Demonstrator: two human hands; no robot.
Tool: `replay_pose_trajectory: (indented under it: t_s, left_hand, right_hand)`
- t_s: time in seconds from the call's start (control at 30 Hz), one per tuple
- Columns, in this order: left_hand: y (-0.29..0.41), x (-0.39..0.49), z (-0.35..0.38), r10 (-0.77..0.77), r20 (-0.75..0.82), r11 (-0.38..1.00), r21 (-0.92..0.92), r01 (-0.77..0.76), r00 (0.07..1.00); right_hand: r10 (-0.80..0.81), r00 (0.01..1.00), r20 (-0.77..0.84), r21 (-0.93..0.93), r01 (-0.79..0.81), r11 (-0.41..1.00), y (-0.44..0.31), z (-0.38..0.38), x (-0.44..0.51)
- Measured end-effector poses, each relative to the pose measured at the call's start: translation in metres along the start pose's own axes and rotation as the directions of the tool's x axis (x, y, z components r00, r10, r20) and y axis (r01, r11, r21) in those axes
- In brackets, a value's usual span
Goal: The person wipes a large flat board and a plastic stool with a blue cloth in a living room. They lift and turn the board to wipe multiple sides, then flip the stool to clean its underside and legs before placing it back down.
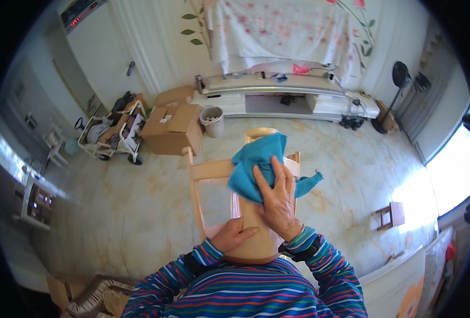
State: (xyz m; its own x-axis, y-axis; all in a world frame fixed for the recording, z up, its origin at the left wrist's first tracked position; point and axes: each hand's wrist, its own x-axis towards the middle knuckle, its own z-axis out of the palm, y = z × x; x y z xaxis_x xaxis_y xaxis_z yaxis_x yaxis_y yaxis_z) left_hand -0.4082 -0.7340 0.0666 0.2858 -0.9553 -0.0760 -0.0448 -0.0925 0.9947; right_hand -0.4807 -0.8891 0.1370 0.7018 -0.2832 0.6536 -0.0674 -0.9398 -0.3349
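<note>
A pale cream chair (pixel 211 170), tipped so that its frame points away from me, leans close against my body. My left hand (pixel 233 234) grips the edge of its broad panel near my waist. Under the spread fingers of my right hand (pixel 278 194) a teal cloth (pixel 259 159) is bunched on the chair's frame, with one end hanging out to the right. The cloth hides part of the chair behind it.
Beyond the chair stand a cardboard box (pixel 171 129), a waste bin (pixel 212 121) and a white TV cabinet (pixel 274 89). A loaded cart (pixel 113 133) is at the left. On the right are a small wooden stool (pixel 397 214) and a black fan (pixel 400 74).
</note>
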Motion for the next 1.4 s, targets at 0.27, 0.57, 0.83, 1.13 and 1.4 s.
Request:
replay_pose_trajectory:
  t_s: [0.27, 0.57, 0.83, 1.13, 1.4]
  left_hand:
    - [0.018, 0.000, 0.004, -0.052, 0.065, 0.995, -0.087, 0.058, 0.997]
    - [0.022, 0.003, 0.009, -0.056, -0.009, 0.998, -0.008, 0.055, 0.998]
    - [-0.006, -0.014, -0.007, 0.096, -0.363, 0.987, 0.152, -0.042, 0.927]
    - [-0.005, -0.005, -0.028, -0.031, -0.479, 0.849, -0.476, -0.230, 0.877]
    - [0.015, -0.019, -0.008, -0.036, -0.274, 0.986, -0.164, -0.010, 0.961]
  right_hand:
    - [0.064, 0.997, -0.039, 0.150, -0.058, 0.987, 0.004, -0.013, 0.012]
    - [0.086, 0.986, -0.140, 0.203, -0.056, 0.978, 0.032, 0.005, 0.048]
    - [-0.086, 0.984, 0.156, 0.391, 0.018, 0.920, -0.009, -0.012, -0.049]
    - [-0.348, 0.892, 0.289, 0.621, 0.102, 0.777, 0.032, -0.031, -0.105]
    - [-0.075, 0.996, 0.050, 0.615, 0.028, 0.788, 0.028, -0.029, -0.052]
